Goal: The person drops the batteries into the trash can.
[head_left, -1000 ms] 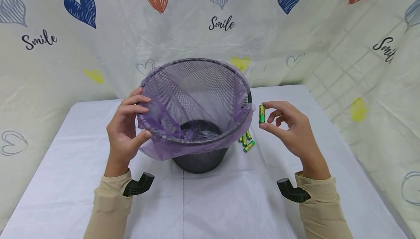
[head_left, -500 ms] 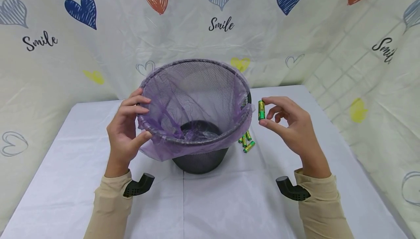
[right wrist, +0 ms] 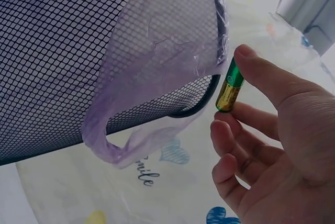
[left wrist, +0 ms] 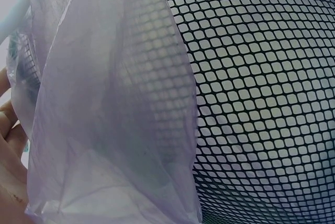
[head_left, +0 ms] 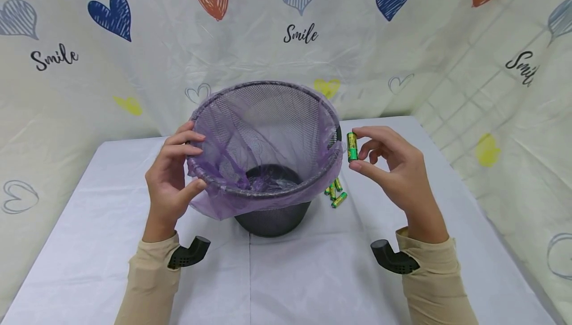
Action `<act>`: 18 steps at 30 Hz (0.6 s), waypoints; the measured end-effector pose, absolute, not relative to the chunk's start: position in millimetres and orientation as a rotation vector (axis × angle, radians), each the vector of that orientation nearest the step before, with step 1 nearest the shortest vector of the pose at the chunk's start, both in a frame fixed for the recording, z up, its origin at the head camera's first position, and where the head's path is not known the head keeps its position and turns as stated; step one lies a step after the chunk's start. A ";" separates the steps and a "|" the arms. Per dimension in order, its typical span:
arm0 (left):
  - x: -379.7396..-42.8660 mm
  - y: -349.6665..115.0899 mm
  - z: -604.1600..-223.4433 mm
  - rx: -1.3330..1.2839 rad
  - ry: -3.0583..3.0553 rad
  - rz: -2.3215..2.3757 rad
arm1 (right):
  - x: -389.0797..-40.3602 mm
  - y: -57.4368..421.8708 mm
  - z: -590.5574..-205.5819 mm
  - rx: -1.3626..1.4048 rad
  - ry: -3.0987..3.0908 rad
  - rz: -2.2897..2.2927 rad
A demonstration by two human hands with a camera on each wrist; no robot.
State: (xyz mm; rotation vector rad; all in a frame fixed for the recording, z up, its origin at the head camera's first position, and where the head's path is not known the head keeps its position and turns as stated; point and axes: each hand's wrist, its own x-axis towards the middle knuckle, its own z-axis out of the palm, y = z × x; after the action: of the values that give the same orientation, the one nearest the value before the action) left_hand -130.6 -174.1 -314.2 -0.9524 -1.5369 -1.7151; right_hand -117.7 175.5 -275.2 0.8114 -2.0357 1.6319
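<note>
A black mesh wastebasket (head_left: 272, 221) stands on the table, lined with a thin purple plastic bag (head_left: 214, 203) folded out over its rim. My left hand (head_left: 167, 181) grips the rim and bag at the left side, fingers over the edge and thumb in front. Between the thumb and forefinger of my right hand (head_left: 397, 166) is a green and gold battery (head_left: 352, 147), pinched by its two ends and held nearly upright just right of the rim. In the right wrist view the same battery (right wrist: 230, 89) sits close beside the bag-covered rim.
Several more green batteries (head_left: 335, 193) lie on the table to the right of the basket's base, partly hidden by it. A white cloth covers the table (head_left: 295, 280). Behind hangs a pale curtain (head_left: 250, 52) printed with hearts and "Smile".
My right hand has moved slightly up and to the left, bringing the battery closer to the basket's rim. My left hand and the basket have stayed in place.
</note>
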 end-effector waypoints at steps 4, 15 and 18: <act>-130.6 -174.1 -314.4 -0.950 -1.536 -1.716 | -117.9 172.2 -270.5 0.839 -2.010 1.645; -130.7 -173.8 -314.4 -0.955 -1.526 -1.721 | -119.0 162.6 -260.1 0.866 -1.967 1.648; -130.4 -173.4 -313.9 -0.954 -1.521 -1.728 | -119.3 160.2 -257.5 0.859 -1.979 1.636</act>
State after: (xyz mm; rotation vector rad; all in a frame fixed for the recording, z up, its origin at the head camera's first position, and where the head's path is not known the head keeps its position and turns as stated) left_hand -130.4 -173.4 -313.9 -0.9537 -1.5207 -1.7284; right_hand -119.3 160.2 -257.5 0.8589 -1.9790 1.6355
